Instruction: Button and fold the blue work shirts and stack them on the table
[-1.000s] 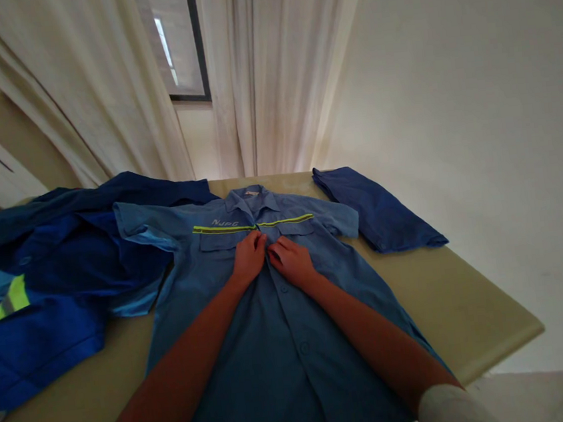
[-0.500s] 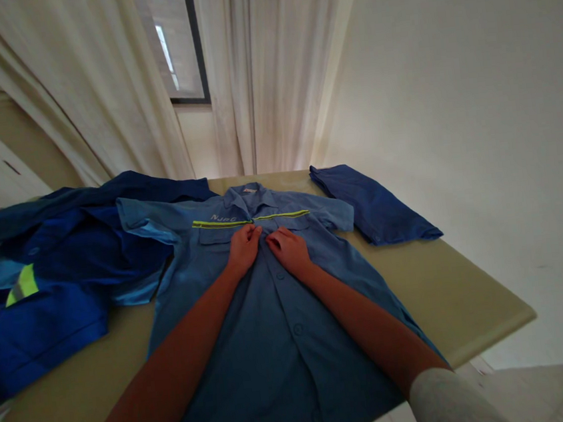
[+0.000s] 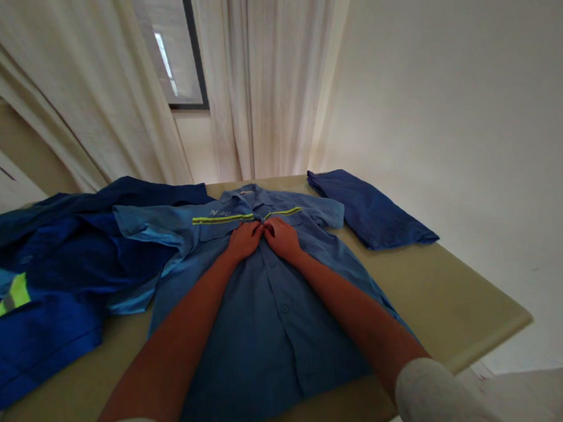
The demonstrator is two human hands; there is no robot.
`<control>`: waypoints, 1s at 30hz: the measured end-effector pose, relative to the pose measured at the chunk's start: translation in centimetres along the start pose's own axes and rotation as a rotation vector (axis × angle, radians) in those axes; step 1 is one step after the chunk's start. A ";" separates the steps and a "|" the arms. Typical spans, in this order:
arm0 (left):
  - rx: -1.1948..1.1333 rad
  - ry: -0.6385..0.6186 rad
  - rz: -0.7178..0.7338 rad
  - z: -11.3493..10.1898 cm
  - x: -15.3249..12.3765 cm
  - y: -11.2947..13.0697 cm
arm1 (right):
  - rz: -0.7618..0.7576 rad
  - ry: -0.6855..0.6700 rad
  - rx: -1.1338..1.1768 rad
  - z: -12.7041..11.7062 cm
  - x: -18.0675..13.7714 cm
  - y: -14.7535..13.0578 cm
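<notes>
A blue short-sleeved work shirt (image 3: pixel 239 336) lies front side up with its collar at the far end. Across its chest run yellow-green stripes, with pale lettering above the left one. My left hand (image 3: pixel 245 239) pinches the front placket at chest height, just below the stripe. Close beside it, my right hand (image 3: pixel 282 237) grips the other side of the placket, fingertips nearly meeting the left ones. Whatever small part sits between the fingertips is hidden. Further down the placket, buttons show, one of them a round button (image 3: pixel 284 309).
Dark blue garments (image 3: pixel 66 314), one with a yellow-green band, are heaped on the left of the table (image 3: pixel 452 300). A folded navy garment (image 3: pixel 369 208) lies at the far right. Cream curtains (image 3: pixel 277 70) hang behind, and a white wall (image 3: pixel 486 149) stands right.
My hands have drawn closer together at the placket. The shirt has shifted away from me, its lower hem now lying on the table, and the cloth near the chest is bunched up.
</notes>
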State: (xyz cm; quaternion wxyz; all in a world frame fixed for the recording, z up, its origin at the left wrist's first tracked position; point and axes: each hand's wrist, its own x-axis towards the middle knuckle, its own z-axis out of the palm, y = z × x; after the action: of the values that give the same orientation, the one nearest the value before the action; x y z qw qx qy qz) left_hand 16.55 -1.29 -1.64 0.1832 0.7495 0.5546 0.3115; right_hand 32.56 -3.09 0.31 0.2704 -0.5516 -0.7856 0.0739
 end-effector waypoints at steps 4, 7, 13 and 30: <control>-0.039 0.056 0.015 -0.6 -0.3 0.4 | -0.067 -0.006 0.104 -1.7 -3.3 -0.5; -0.118 0.122 0.022 -0.6 -1.2 1.3 | -0.119 -0.137 0.076 -2.6 -7.3 -0.1; -0.333 0.123 -0.093 0.5 -4.0 2.8 | -0.272 -0.200 -0.064 -3.4 -10.0 0.7; -0.584 0.016 -0.119 0.4 -8.1 3.7 | -0.446 -0.040 -0.260 -3.4 -9.6 0.5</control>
State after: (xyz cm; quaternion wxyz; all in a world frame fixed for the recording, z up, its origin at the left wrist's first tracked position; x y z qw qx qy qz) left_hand 17.92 -10.12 -1.85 0.4047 0.6289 0.4857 0.4526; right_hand 37.07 -12.25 -0.35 0.1910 -0.3932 -0.8960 -0.0783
